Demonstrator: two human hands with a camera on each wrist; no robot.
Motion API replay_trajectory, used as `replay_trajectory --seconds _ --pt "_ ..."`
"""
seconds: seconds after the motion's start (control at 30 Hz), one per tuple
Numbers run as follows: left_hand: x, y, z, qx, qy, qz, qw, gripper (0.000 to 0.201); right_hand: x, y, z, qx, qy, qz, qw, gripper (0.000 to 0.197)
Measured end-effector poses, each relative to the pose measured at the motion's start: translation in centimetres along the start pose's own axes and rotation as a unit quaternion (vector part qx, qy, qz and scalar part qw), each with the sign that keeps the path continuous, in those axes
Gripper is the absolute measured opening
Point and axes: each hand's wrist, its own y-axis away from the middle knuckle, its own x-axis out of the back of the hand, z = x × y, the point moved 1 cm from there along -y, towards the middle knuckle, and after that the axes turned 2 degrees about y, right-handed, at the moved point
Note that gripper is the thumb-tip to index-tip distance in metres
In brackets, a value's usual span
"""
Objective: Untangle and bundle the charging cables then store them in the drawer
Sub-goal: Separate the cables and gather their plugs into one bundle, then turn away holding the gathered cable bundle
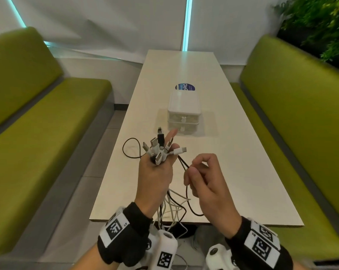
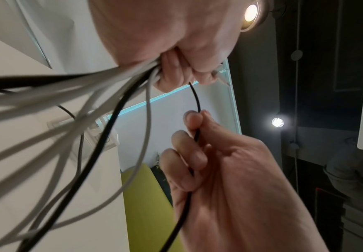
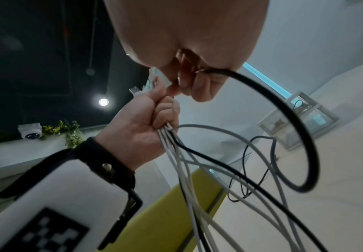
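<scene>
white and black charging cables [image 1: 158,152] bunch in our left hand [image 1: 155,172]; our right hand [image 1: 205,178] pinches one thin black cable [image 1: 186,189]. beyond them, a small white drawer box [image 1: 184,110] sits on the pale desk [image 1: 233,172].

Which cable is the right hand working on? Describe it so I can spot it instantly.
Start at the long cream table, near edge, where the left hand grips a fan of mostly white plugs. Just beside it, the right hand pinches one thin dark braided cable; unlike the white cables, it's dark and held separately.
</scene>
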Motion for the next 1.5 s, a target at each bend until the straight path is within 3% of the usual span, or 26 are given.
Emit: replay_trajectory --seconds 0.1,0.23,0.37,0.5,0.6,0.67,0.77,0.9,1.0,1.13,1.23,1.37,1.5 --pt "0.2 0.1 0.1 0.003 0.023 0.006 1.000 0.042 -0.3 0.2 -0.3 0.029 0.008 0.006 1.000 0.021" --pt "0.3 0.0 0.5 0.023 0.024 -0.003 0.999 0.023 -0.8 0.0 -0.6 0.040 0.035 -0.001 0.999 0.021" --pt "0.8 -0.1 0.1 0.032 0.027 -0.055 0.998 0.034 -1.1 -0.4 -0.6 0.040 0.046 -0.015 0.998 0.020" --pt "0.9 0.3 0.1 0.001 -0.005 -0.075 0.997 0.004 -1.4 -0.8 -1.4 0.033 0.007 -0.028 0.999 0.012" --pt "0.8 0.4 -0.1 0.009 -0.042 -0.062 0.997 0.030 -1.0 -0.9 -1.2 0.027 0.024 -0.031 0.999 0.008" --pt "0.9 0.4 -0.2 0.007 -0.046 -0.036 0.998 0.026 -0.9 -0.7 -0.7 -0.002 0.030 -0.045 0.999 0.011" --pt "1.4 0.1 0.1 -0.033 -0.033 0.011 0.999 0.036 -1.2 -0.1 0.5 -0.074 0.101 -0.108 0.986 0.014" --pt "2.5 -0.4 0.4 -0.047 -0.032 -0.006 0.998 0.040 -1.0 0.1 2.6 -0.096 0.255 -0.199 0.941 0.013" --pt "2.7 -0.3 0.2 -0.008 0.004 -0.027 1.000 0.043 -1.1 -0.7 3.1 -0.102 0.249 -0.271 0.924 0.025" --pt "3.3 -1.0 -0.2 0.015 0.028 -0.037 0.999 0.032 -2.9 -1.8 2.3 -0.139 0.143 -0.326 0.924 0.049" --pt "4.7 -2.0 -0.2 0.037 0.014 -0.047 0.998 0.029 -4.6 -3.4 2.0 -0.149 0.127 -0.324 0.926 0.041" --pt "7.4 -3.6 0.4 0.007 -0.020 -0.051 0.998 0.030 -7.3 -5.9 2.4 -0.114 0.193 -0.392 0.892 0.019" --pt "10.4 -6.3 0.5 -0.011 -0.038 -0.027 0.999 0.030 -11.7 -8.4 3.1 -0.132 0.193 -0.427 0.874 0.021"
